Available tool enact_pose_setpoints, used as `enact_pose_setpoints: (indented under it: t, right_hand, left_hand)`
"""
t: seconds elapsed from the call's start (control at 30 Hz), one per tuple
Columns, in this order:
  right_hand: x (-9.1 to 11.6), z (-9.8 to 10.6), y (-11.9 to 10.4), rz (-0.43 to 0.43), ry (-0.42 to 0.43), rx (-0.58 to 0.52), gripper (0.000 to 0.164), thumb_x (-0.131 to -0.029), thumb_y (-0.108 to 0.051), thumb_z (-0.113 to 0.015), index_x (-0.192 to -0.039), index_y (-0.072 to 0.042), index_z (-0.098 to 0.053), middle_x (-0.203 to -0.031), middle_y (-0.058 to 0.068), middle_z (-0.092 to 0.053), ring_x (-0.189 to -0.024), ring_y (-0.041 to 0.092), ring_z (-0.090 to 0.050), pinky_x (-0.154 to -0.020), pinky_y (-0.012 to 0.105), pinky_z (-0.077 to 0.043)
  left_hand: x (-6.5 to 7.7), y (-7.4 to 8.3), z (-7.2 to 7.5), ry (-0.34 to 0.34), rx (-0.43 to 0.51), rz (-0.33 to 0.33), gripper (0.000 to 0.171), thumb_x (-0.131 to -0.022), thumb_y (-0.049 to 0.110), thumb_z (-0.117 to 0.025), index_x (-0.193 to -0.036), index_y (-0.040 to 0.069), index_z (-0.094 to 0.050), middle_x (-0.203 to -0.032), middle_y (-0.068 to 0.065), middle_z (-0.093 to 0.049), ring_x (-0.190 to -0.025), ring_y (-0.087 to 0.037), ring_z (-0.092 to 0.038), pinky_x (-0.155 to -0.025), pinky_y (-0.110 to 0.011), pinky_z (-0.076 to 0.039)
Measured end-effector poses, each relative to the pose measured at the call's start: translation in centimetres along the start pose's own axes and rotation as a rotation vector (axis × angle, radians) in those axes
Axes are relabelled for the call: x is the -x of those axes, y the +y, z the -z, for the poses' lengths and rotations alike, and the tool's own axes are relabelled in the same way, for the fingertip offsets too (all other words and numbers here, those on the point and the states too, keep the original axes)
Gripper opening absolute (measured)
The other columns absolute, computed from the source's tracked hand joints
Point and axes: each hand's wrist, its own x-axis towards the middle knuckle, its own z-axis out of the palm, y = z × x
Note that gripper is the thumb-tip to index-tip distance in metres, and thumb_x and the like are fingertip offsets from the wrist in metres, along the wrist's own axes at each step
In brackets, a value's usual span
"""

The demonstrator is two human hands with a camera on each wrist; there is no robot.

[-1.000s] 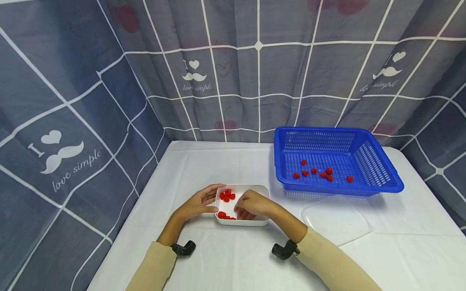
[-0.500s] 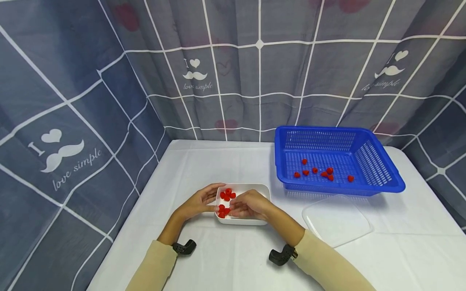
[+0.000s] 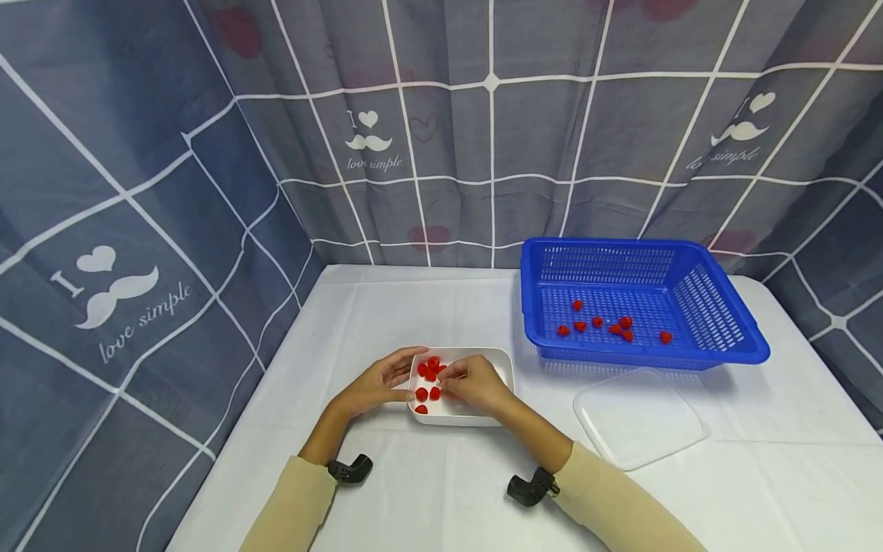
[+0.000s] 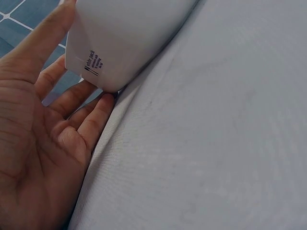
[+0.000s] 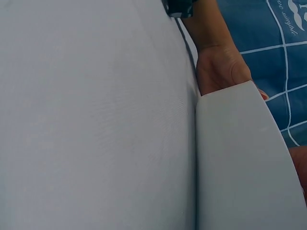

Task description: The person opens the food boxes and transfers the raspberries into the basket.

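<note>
A white plastic box (image 3: 476,421) sits on the table with several red raspberries (image 3: 421,394) in its left part. At its left end my left hand (image 3: 378,381) holds it, thumb at the near corner and fingers round the far one. The left wrist view shows the thumb of this left hand (image 4: 43,139) against the box wall (image 4: 120,43), which bears small print. My right hand (image 3: 476,383) is inside the box, fingers bent, fingertips beside the raspberries. Whether a raspberry is pinched there is hidden. Only a sliver of the right hand (image 5: 300,165) shows in the right wrist view.
A blue plastic basket (image 3: 690,355) with several loose raspberries (image 3: 616,329) stands at the back right. In front of it a clear lid (image 3: 638,418) lies flat on the white-covered table (image 3: 428,491). A checked curtain (image 3: 441,153) hangs behind and at the sides.
My right hand has moved slightly up and left, away from the near wall. The near raspberries, earlier in a row along that wall, are now spread apart. My left hand has stayed put.
</note>
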Motion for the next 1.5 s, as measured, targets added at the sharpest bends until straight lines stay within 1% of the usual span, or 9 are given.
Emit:
enact_pose_setpoints:
  t: [0.03, 0.17, 0.27, 0.4, 0.5, 0.6, 1.1, 1.3, 1.5]
  right_hand:
    - [0.0, 0.0, 0.0, 0.029, 0.013, 0.048, 0.013, -0.084, 0.002, -0.072, -0.095, 0.005, -0.078, -0.085, 0.008, -0.075, -0.07, 0.012, -0.064, -0.061, 0.021, -0.054]
    - [0.2, 0.0, -0.1, 0.139, 0.031, 0.178, 0.011, -0.082, 0.005, -0.074, -0.092, 0.004, -0.077, -0.082, 0.008, -0.074, -0.068, 0.014, -0.066, -0.062, 0.024, -0.057]
    - [0.4, 0.0, -0.4, 0.199, 0.058, 0.322, 0.01, -0.079, 0.003, -0.079, -0.089, 0.001, -0.078, -0.077, 0.004, -0.072, -0.068, 0.012, -0.064, -0.061, 0.024, -0.054]
    - [0.7, -0.2, -0.7, 0.2, 0.061, 0.449, 0.007, -0.079, -0.01, -0.085, -0.079, -0.008, -0.078, -0.069, -0.006, -0.067, -0.064, 0.008, -0.058, -0.053, 0.024, -0.048]
    - [0.7, -0.4, -0.7, 0.18, 0.058, 0.52, 0.018, -0.079, -0.024, -0.088, -0.069, -0.016, -0.075, -0.062, -0.012, -0.062, -0.061, 0.007, -0.052, -0.048, 0.024, -0.043]
    - [0.7, -0.6, -0.8, 0.156, 0.071, 0.58, 0.026, -0.079, -0.031, -0.088, -0.063, -0.021, -0.071, -0.058, -0.014, -0.057, -0.058, 0.007, -0.049, -0.046, 0.025, -0.04]
    - [0.2, -1.0, -1.0, 0.119, 0.081, 0.654, 0.03, -0.079, -0.031, -0.088, -0.058, -0.022, -0.068, -0.058, -0.014, -0.056, -0.056, 0.007, -0.049, -0.044, 0.026, -0.04]
    - [0.1, -1.2, -1.1, 0.104, 0.057, 0.656, 0.028, -0.079, -0.027, -0.087, -0.058, -0.022, -0.068, -0.057, -0.013, -0.056, -0.056, 0.008, -0.05, -0.044, 0.026, -0.04]
    - [0.2, -1.1, -1.2, 0.114, 0.035, 0.617, 0.022, -0.079, -0.023, -0.087, -0.064, -0.019, -0.071, -0.061, -0.011, -0.059, -0.058, 0.009, -0.051, -0.046, 0.026, -0.042]
  left_hand:
    - [0.0, 0.0, 0.0, 0.0, 0.0, -0.001, 0.08, -0.085, -0.001, -0.078, -0.155, 0.016, -0.042, -0.159, -0.007, -0.04, -0.147, -0.033, -0.036, -0.114, -0.027, -0.039]
    - [0.0, 0.0, 0.0, 0.0, 0.006, -0.003, 0.08, -0.085, -0.003, -0.077, -0.154, 0.015, -0.042, -0.159, -0.008, -0.04, -0.147, -0.033, -0.036, -0.114, -0.027, -0.039]
    - [0.0, -0.1, 0.0, 0.0, 0.015, -0.006, 0.08, -0.085, -0.004, -0.077, -0.154, 0.015, -0.042, -0.159, -0.008, -0.04, -0.147, -0.033, -0.036, -0.114, -0.027, -0.039]
    - [0.0, -0.2, 0.0, -0.007, 0.012, -0.015, 0.079, -0.086, -0.004, -0.077, -0.154, 0.013, -0.042, -0.159, -0.01, -0.04, -0.147, -0.034, -0.036, -0.114, -0.028, -0.039]
    - [0.0, -0.3, 0.0, -0.01, 0.005, -0.013, 0.079, -0.086, -0.003, -0.077, -0.154, 0.013, -0.041, -0.159, -0.01, -0.04, -0.147, -0.034, -0.036, -0.114, -0.027, -0.038]
    - [0.0, -0.2, 0.0, -0.011, 0.009, -0.005, 0.079, -0.086, -0.002, -0.077, -0.154, 0.014, -0.042, -0.159, -0.01, -0.04, -0.147, -0.033, -0.036, -0.114, -0.027, -0.038]
    - [0.1, -0.1, 0.0, -0.004, 0.005, -0.015, 0.078, -0.086, -0.003, -0.077, -0.154, 0.013, -0.042, -0.159, -0.009, -0.04, -0.148, -0.034, -0.035, -0.114, -0.027, -0.038]
    - [0.1, -0.3, 0.0, -0.008, -0.007, -0.025, 0.079, -0.086, -0.003, -0.077, -0.155, 0.015, -0.042, -0.159, -0.008, -0.04, -0.147, -0.034, -0.036, -0.114, -0.028, -0.039]
    - [0.0, -0.3, 0.2, -0.017, -0.009, -0.036, 0.079, -0.086, -0.002, -0.077, -0.155, 0.013, -0.041, -0.16, -0.01, -0.038, -0.147, -0.035, -0.035, -0.114, -0.029, -0.038]
